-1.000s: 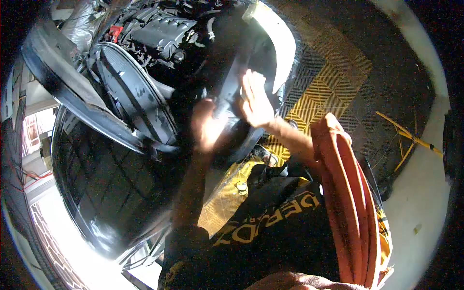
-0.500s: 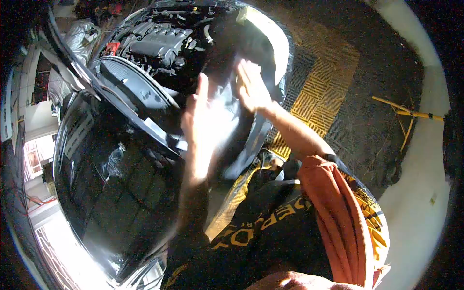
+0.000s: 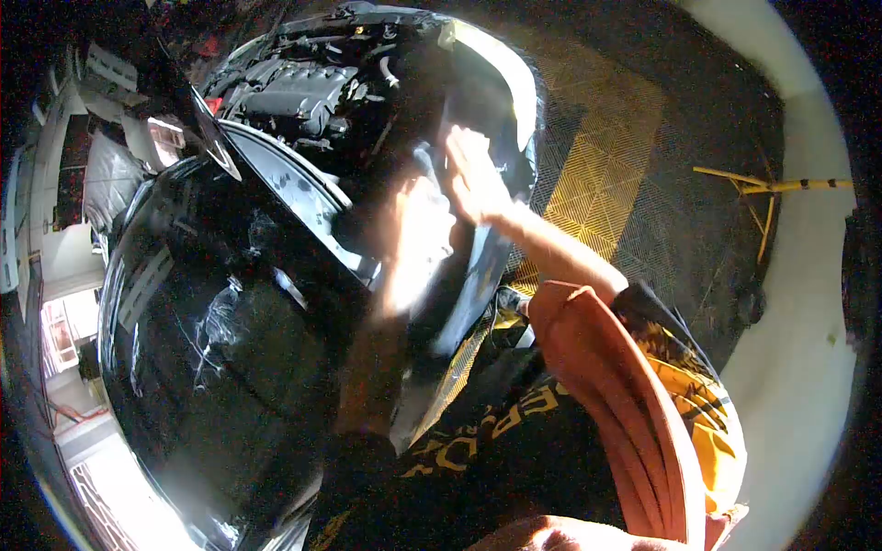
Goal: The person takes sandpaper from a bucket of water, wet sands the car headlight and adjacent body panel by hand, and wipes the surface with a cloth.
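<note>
Over the dark front fender (image 3: 473, 101) of a car, both my hands are in strong light. My right hand (image 3: 473, 174) is open, its fingers stretched out and together along the fender surface. Just left of it, my left hand (image 3: 421, 216) is overexposed and smeared by motion. A blurred bluish-grey shape (image 3: 424, 158) shows at its fingertips; I cannot tell whether it is held. The hands are close together, beside the exposed engine bay. A rust-coloured cloth (image 3: 611, 386) hangs over my right upper arm.
A black engine cover (image 3: 299, 92) is at the upper left. A glossy dark panel (image 3: 230, 367) with reflections fills the left. On the right lie black and yellow floor tiles (image 3: 597, 174) and a yellow stand (image 3: 772, 186) by the pale wall.
My left hand has moved right and its outstretched fingers no longer show distinctly. My right hand stays over the fender. The view has shifted slightly.
</note>
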Tool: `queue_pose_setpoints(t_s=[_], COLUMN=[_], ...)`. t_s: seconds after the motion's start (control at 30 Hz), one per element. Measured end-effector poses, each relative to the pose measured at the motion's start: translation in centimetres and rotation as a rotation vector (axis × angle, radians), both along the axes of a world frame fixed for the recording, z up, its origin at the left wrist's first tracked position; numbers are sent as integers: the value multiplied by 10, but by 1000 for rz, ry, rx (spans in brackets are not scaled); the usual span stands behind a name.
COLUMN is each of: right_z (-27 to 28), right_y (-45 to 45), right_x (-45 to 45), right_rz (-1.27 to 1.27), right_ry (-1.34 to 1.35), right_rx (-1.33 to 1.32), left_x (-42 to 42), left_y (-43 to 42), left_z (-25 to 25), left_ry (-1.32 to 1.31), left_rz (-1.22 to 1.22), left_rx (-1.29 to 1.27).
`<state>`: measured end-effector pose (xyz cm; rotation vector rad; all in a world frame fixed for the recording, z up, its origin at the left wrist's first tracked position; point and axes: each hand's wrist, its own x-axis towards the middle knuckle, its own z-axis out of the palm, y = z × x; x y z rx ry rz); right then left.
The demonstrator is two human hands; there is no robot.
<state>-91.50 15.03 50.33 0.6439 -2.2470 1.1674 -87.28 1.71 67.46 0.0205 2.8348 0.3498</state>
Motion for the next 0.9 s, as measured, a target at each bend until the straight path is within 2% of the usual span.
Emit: queue_pose_setpoints(t_s=[0.03,0.07,0.1,0.17,0.2,0.23,0.27,0.3,0.33,0.37,0.43,0.5,0.57,0.63,0.67,0.73,0.8,0.83,0.87,0.9], right_z=[27,36,39,24,20,24,30,34,37,63,61,36,14,10,35,-90,-3,4,10,14], right_y=[-4,-1,2,8,10,15,14,12,0,-2,-2,4,16,12,12,-14,10,11,12,13], right_x=[41,42,38,-27,-58,-75,-64,-42,-10,24,61,9,-54,-59,-43,-18,1,-21,-43,-64], right_rz=[57,94,132,25,-68,-9,-18,-37,-31,10,92,61,-19,18,-53,374,299,222,133,36], right_ry=[-162,-178,-192,-26,-126,-96,-83,-74,-127,-227,-105,-54,60,-122,-334,-814,-481,-374,-269,-170], right_rx=[-26,2,30,129,150,262,455,649,103,71,82,11,220,44,863,-475,-42,20,82,140], left_x=[2,0,-2,1,1,2,8,11,14,16,14,0,-22,-44,-53,-65,-58,-50,-41,-31], left_y=[-16,-24,-22,-22,-21,-20,-20,-19,-17,-16,-17,-21,5,24,29,30,28,25,18,11], left_z=[-29,-46,-44,-44,-50,-49,-47,-41,-35,-33,-32,-36,-7,15,15,12,16,19,16,11], left_ry=[164,334,340,379,567,564,416,353,333,341,438,610,562,611,597,544,530,501,489,580], left_rz=[-39,-76,-79,-4,-48,-37,190,303,347,362,301,176,230,172,198,256,315,371,362,306], left_rx=[113,226,229,229,275,265,479,625,721,758,682,423,485,546,562,593,537,476,517,423])
